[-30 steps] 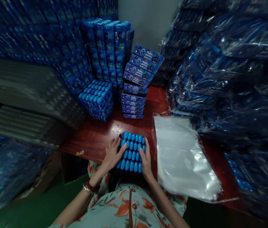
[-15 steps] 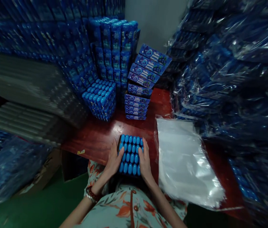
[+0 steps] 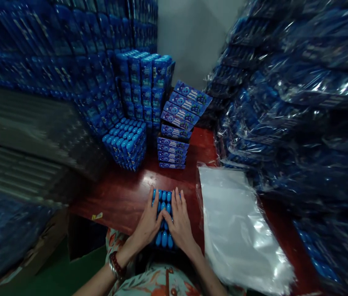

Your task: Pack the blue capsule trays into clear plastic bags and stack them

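Observation:
A box of small blue rounded-top containers (image 3: 164, 207) sits at the table's near edge, its tops standing in rows. My left hand (image 3: 147, 222) lies over the left side of these tops, fingers stretched forward. Over the right side rests my right hand (image 3: 180, 224), also flat with its fingers out. The two thumbs come close together above the middle rows. Both palms cover the outer rows, and the box's sides are mostly hidden.
Ahead stands a leaning stack of purple-blue printed boxes (image 3: 174, 144). Left of it is a block of blue containers (image 3: 126, 142), with taller stacks behind. Clear plastic bags (image 3: 232, 222) lie on the red-brown table (image 3: 112, 193) at right, beside wrapped blue packs (image 3: 284, 115).
My hands have moved from the sides of the box inward onto the container tops, and the thumbs have come together. The view has tilted up slightly, so things appear lower.

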{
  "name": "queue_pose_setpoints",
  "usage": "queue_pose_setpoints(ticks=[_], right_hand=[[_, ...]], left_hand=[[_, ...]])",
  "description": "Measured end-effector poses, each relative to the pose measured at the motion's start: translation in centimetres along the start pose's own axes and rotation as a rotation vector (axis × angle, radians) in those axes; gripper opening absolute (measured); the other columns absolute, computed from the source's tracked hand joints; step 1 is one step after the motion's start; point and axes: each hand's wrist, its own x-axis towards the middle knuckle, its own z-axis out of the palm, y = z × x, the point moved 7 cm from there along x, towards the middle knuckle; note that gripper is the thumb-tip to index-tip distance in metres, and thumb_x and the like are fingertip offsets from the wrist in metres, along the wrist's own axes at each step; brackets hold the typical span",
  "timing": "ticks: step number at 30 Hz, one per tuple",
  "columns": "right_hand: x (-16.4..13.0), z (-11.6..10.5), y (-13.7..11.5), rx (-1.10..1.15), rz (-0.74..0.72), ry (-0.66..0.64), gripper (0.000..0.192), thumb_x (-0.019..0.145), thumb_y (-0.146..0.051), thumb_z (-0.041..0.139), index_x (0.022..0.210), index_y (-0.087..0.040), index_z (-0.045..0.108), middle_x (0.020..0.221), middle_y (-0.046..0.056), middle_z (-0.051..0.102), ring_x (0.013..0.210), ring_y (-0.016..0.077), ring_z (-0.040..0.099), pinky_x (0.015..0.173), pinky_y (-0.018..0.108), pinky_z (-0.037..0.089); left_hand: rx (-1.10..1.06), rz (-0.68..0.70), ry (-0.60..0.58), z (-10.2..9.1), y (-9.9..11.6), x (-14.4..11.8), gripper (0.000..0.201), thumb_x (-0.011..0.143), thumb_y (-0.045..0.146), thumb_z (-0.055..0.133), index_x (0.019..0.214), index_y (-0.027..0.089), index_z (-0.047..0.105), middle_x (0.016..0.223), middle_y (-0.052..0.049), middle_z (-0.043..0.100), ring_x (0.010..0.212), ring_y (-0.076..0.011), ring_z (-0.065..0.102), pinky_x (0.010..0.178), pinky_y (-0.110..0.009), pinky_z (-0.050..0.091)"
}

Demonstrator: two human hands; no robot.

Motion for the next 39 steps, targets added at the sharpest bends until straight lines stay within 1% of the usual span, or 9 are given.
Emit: queue_pose_setpoints(ticks=[7,12,14,18,23,26,32,36,39], right_hand=[[1.8,-2.7,0.9,0.130,0.005,0.065,0.057,0.092,-0.041,0.041,0.145,-0.028,0.021,0.152,0.005,0.024,0.140,0.0243,0.017,0.112,0.051,0.022],[-3.7,-11.9,8.5,-0.018,0.142,0.270,0.040,0.083,-0.043,0.056,0.119,-0.026,0.057,0.115,0.009,0.060,0.111,0.0254,0.052,0.098,0.046,0.040],[-6.5,-13.3,12.5,-0.121,0.220,0.117,0.047,0.072,-0.047,0.067,0.112,-0.024,0.061,0.107,0.009,0.062,0.102,0.0281,0.054,0.092,0.048,0.042],[-8.8,-13.5,16.5,-0.122,0.263,0.091,0.026,0.075,-0.047,0.061,0.084,-0.023,0.066,0.088,0.008,0.064,0.088,0.0262,0.057,0.081,0.043,0.046],[-6.2,-13.3,16.4,0.055,0.264,0.260,0.038,0.084,-0.052,0.044,0.071,-0.022,0.064,0.074,0.007,0.065,0.072,0.0226,0.060,0.067,0.035,0.048],[-3.4,-15.1,15.2,0.052,0.300,0.300,0.041,0.084,-0.053,0.041,0.072,-0.022,0.064,0.072,0.006,0.066,0.067,0.0214,0.060,0.061,0.031,0.046],[4.9,-17.1,8.3,-0.240,0.174,0.043,0.035,0.086,-0.029,0.036,0.063,-0.019,0.060,0.065,0.006,0.064,0.067,0.0180,0.056,0.064,0.027,0.036],[8.5,-17.3,7.5,-0.232,0.206,-0.072,0.032,0.083,-0.025,0.040,0.059,-0.016,0.060,0.061,0.004,0.063,0.061,0.0148,0.054,0.057,0.024,0.033],[8.9,-17.9,7.7,-0.232,0.210,-0.131,0.031,0.081,-0.022,0.043,0.057,-0.016,0.062,0.060,0.003,0.064,0.061,0.0144,0.056,0.057,0.023,0.035]], left_hand=[[-0.031,0.015,0.017,-0.8,0.5,1.8,0.069,0.091,0.046,0.036,0.147,0.020,0.004,0.155,-0.008,-0.013,0.142,-0.0231,-0.005,0.116,-0.043,0.008],[-0.173,-0.094,0.035,-2.1,-0.8,0.4,0.069,0.089,0.051,0.040,0.146,0.025,0.011,0.156,-0.005,0.003,0.142,-0.0220,0.002,0.116,-0.043,0.004],[-0.243,-0.108,-0.017,-1.5,-1.5,-0.5,0.070,0.088,0.051,0.042,0.146,0.024,0.014,0.155,-0.007,0.013,0.142,-0.0225,0.008,0.116,-0.043,0.008],[-0.286,-0.097,-0.077,0.4,-2.0,-1.0,0.071,0.088,0.052,0.042,0.146,0.022,0.015,0.153,-0.008,0.021,0.141,-0.0234,0.015,0.116,-0.042,0.015],[-0.022,-0.049,0.045,-0.3,-0.7,-0.4,0.064,0.092,0.045,0.034,0.147,0.024,0.009,0.155,-0.008,0.013,0.142,-0.0236,0.007,0.115,-0.048,0.011],[0.302,0.206,0.176,-1.1,4.1,-0.7,0.064,0.093,0.037,0.038,0.147,0.025,0.006,0.155,-0.009,0.010,0.142,-0.0263,0.004,0.113,-0.053,0.017],[0.824,0.714,-0.015,6.1,14.3,0.3,0.106,0.072,0.046,0.067,0.146,0.012,-0.001,0.153,-0.019,0.009,0.141,-0.0347,-0.001,0.108,-0.063,0.017],[0.907,0.747,0.036,8.5,16.1,4.0,0.094,0.076,0.026,0.065,0.146,0.012,0.003,0.152,-0.019,0.011,0.140,-0.0355,0.005,0.107,-0.063,0.016],[0.897,0.812,0.041,8.4,16.7,6.5,0.067,0.084,0.018,0.054,0.143,0.014,0.023,0.148,-0.016,0.032,0.138,-0.0315,0.023,0.109,-0.053,0.022]])
